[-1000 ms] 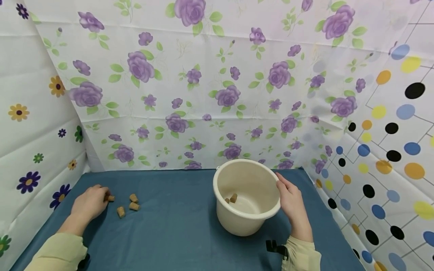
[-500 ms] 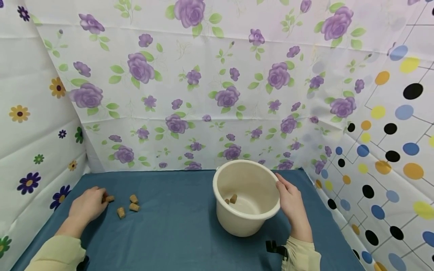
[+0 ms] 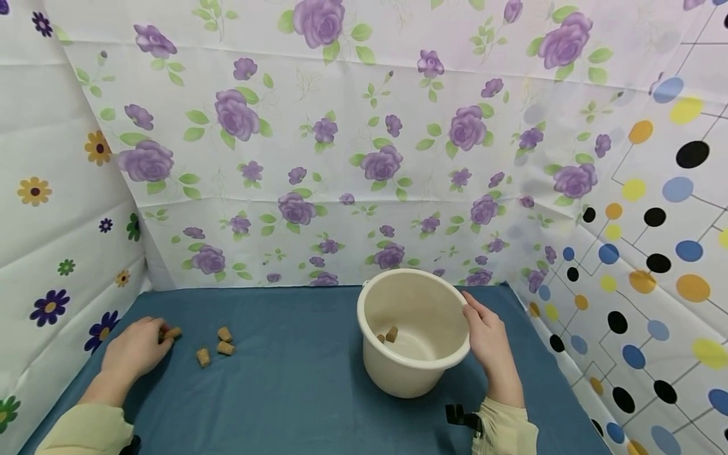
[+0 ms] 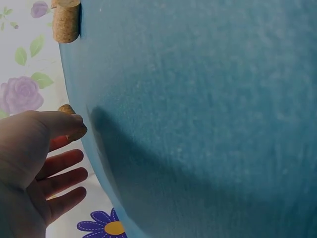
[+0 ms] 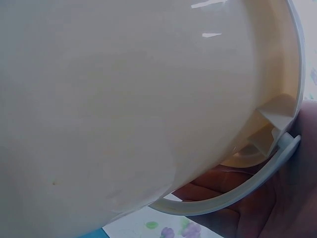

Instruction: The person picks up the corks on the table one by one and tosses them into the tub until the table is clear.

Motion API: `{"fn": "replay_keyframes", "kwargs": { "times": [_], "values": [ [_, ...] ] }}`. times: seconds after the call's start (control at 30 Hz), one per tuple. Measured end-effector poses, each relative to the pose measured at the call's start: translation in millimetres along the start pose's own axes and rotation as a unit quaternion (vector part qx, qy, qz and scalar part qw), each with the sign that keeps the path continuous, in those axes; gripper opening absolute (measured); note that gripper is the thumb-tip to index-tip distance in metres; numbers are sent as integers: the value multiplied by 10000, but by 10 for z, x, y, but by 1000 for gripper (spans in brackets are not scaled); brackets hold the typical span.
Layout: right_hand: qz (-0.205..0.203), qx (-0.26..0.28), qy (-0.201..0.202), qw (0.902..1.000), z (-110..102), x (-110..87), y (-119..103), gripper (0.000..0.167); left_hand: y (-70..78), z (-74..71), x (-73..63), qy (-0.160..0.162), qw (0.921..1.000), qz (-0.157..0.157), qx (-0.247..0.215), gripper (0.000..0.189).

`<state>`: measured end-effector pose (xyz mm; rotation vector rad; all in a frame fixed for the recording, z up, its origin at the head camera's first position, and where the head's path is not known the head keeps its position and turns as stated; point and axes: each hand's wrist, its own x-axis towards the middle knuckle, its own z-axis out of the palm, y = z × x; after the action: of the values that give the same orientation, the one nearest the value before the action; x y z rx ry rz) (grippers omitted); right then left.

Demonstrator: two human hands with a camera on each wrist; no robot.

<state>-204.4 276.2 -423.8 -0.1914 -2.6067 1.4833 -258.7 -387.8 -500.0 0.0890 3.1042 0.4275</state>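
On the left of the head view, my left hand (image 3: 135, 351) pinches a cork (image 3: 174, 332) between thumb and fingers, low over the blue cloth. The left wrist view shows the held cork (image 4: 78, 133) partly hidden behind the thumb. Several loose corks (image 3: 225, 347) lie to the right of that hand. My right hand (image 3: 490, 341) grips the right side of a cream bucket (image 3: 392, 373) at its rim. Inside the bucket, two corks (image 3: 392, 333) show at the bottom left. In the right wrist view, fingers lie behind the bucket's handle (image 5: 223, 201), partly hidden by the bucket.
A blue cloth (image 3: 284, 392) covers the table. White sheeting with purple roses (image 3: 296, 207) hangs behind it. Patterned sheets enclose the left and right sides, the right one (image 3: 654, 278) printed with coloured dots.
My left hand has shifted a little to the left, and the cork at its fingertips has moved with it. The right hand, the bucket and the loose corks have stayed put.
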Motion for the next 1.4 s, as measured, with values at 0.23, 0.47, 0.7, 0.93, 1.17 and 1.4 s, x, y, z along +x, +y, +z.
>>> {"fn": "replay_keyframes", "kwargs": {
  "times": [0.23, 0.47, 0.7, 0.93, 1.17, 1.4],
  "values": [
    [-14, -25, 37, 10000, 5, 2, 13, 58, 15, 5, -5, 343, 9994, -21, -81, 26],
    [-52, -38, 45, 10000, 3, 6, 13, 57, 94, 24, -21, 840, 9963, 30, -187, 26],
    [-31, -45, 56, 10000, 3, -1, 14, 58, 155, -2, -35, 886, 9956, -88, -302, 28],
    [-24, -17, 33, 10000, 3, 3, 13, 58, 215, 20, -83, 1120, 9923, -220, -489, 31],
    [-21, -40, 22, 10000, -5, -2, 0, 57, 370, 44, -127, 1469, 9855, -223, -816, 36],
    [-27, -38, 16, 10000, -7, 4, 8, 57, 568, 49, -183, 1604, 9805, -177, -1121, 36]
  ]
}}
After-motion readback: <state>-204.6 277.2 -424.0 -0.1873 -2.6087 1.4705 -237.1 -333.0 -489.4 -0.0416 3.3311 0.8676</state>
